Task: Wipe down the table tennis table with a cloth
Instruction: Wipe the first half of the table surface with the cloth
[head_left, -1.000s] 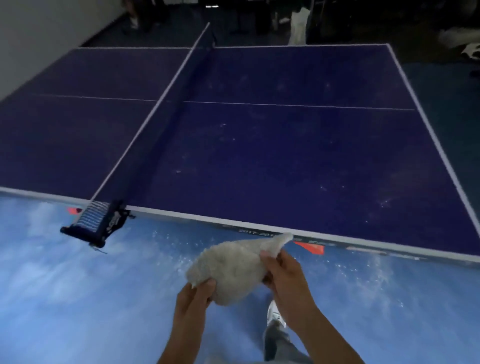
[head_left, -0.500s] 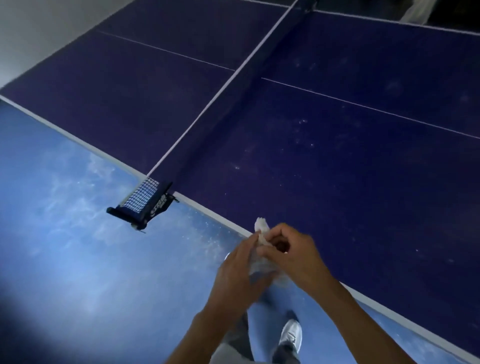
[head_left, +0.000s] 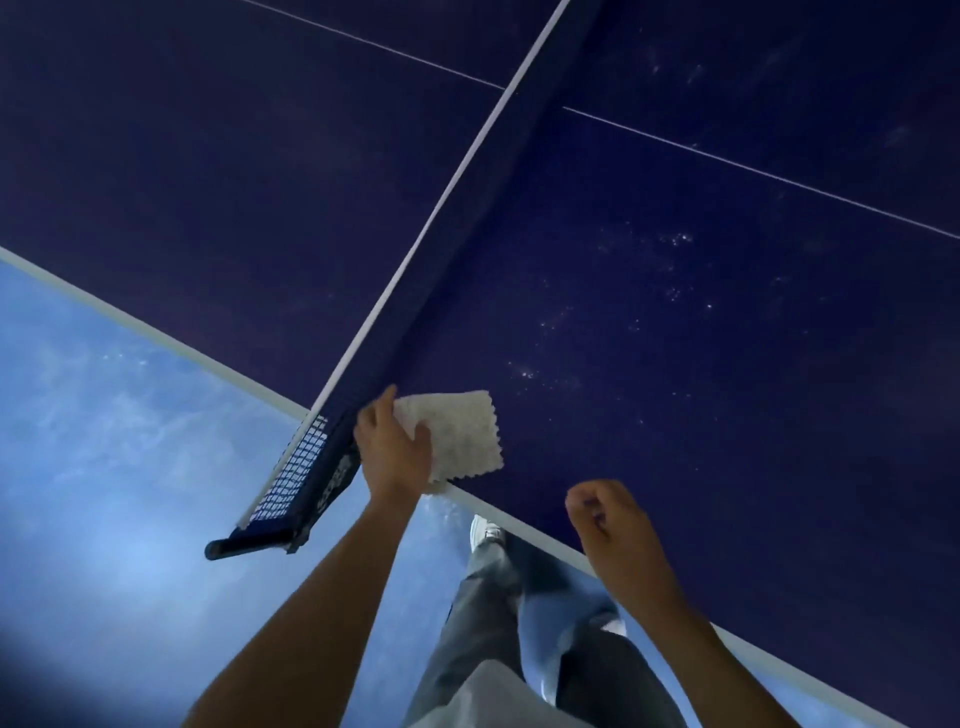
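The dark blue table tennis table (head_left: 675, 291) fills the upper view, with pale dust specks on its right half. A white folded cloth (head_left: 465, 434) lies flat on the table at its near edge, just right of the net (head_left: 441, 249). My left hand (head_left: 392, 449) presses on the cloth's left part, fingers over it. My right hand (head_left: 613, 525) hovers over the table's near edge to the right, fingers curled shut, holding nothing.
The net's post and clamp (head_left: 283, 499) stick out past the table edge beside my left hand. A blue floor (head_left: 104, 467) lies below. My legs and a white shoe (head_left: 485, 532) are close under the table's white edge line (head_left: 550, 543).
Both hands held the bunched cloth in front of the table; now it is folded flat on the table under my left hand, my right hand has let go, and the view has closed in.
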